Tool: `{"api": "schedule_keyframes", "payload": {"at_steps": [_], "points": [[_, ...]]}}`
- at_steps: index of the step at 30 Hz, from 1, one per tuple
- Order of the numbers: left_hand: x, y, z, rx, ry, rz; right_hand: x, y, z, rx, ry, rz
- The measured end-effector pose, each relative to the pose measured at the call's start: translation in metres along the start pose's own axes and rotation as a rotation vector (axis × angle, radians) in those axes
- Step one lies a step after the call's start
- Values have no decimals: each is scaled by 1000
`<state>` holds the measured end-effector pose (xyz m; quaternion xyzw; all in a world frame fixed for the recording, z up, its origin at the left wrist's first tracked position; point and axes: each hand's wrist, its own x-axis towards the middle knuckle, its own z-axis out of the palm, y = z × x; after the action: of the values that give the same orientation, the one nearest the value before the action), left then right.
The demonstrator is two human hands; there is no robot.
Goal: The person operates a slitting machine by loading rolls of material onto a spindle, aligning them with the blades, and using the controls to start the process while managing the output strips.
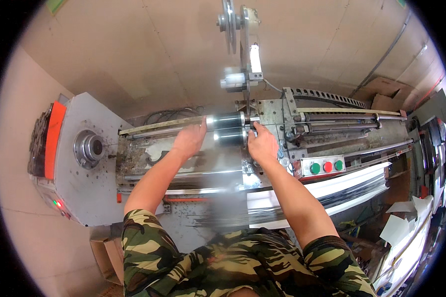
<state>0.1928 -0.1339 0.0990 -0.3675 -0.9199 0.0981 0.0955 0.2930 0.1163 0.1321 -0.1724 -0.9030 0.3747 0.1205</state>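
Two short glossy black cylinders with silvery ends, an upper one (226, 121) and a lower one (229, 137), lie side by side across the middle of the machine bed. At the left end of the upper cylinder is my left hand (189, 140), its fingers closed together; what they pinch is too small to make out. My right hand (263, 144) is at the cylinders' right ends beside a metal block, with bent fingers closed near a small shaft. A thin line seems to run between the two hands. My own fingers hide the contact points.
A grey headstock with a round chuck (90, 148) stands left. Right of my right hand is a button box (322, 167) with green and red buttons. Long rods (223, 213) lie on white sheets in front. A pulley arm (245, 49) rises behind; guide rails (352, 117) extend right.
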Motion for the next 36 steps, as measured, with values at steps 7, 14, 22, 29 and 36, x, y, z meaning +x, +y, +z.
{"api": "schedule_keyframes", "payload": {"at_steps": [7, 14, 22, 29, 36], "points": [[1, 2, 1, 8, 3, -1, 2, 1, -3, 11, -1, 3], [3, 2, 5, 1, 6, -6, 2, 4, 0, -14, 24, -16], [3, 1, 5, -9, -9, 2, 7, -1, -5, -18, -74, 71], [5, 1, 7, -8, 5, 13, 10, 11, 3, -47, -68, 55], [5, 1, 6, -47, -11, 9, 8, 12, 6, -39, 20, -44]]}}
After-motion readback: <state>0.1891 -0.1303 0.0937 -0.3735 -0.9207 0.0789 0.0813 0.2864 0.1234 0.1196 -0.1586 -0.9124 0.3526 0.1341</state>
